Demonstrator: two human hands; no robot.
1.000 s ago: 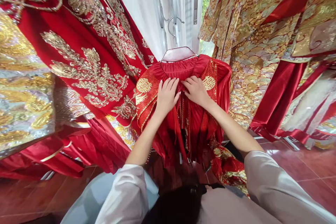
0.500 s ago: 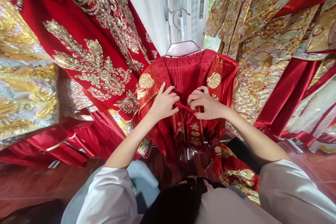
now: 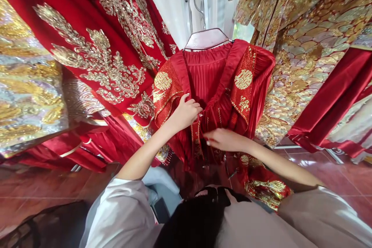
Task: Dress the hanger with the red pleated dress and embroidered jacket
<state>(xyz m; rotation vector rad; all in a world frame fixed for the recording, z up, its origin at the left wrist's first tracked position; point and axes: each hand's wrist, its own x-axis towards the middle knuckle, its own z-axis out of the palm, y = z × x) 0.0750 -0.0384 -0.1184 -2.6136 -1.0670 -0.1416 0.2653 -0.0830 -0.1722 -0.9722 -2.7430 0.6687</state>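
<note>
A red pleated garment [image 3: 207,73] with gold-embroidered panels hangs on a hanger [image 3: 207,38] in front of me. My left hand [image 3: 188,113] is closed at the front of its neckline, pinching a thin red tie cord where the two edges meet. Lower and to the right, my right hand [image 3: 222,139] is in front of the garment's embroidered front bands. Its fingers point left and are smeared by motion, so whether they grip a cord end does not show.
A red dress with beaded silver-gold sprays [image 3: 110,62] hangs close at left. Gold scale-patterned garments [image 3: 296,69] hang at right. Below are a pale blue-grey chair [image 3: 161,182] with a dark phone [image 3: 161,210] and red-gold embroidered cloth [image 3: 264,186].
My right hand has come away from the neckline and moved down. My left hand stays at the tie. The garment's collar edges now lie closer together, and the view has shifted slightly.
</note>
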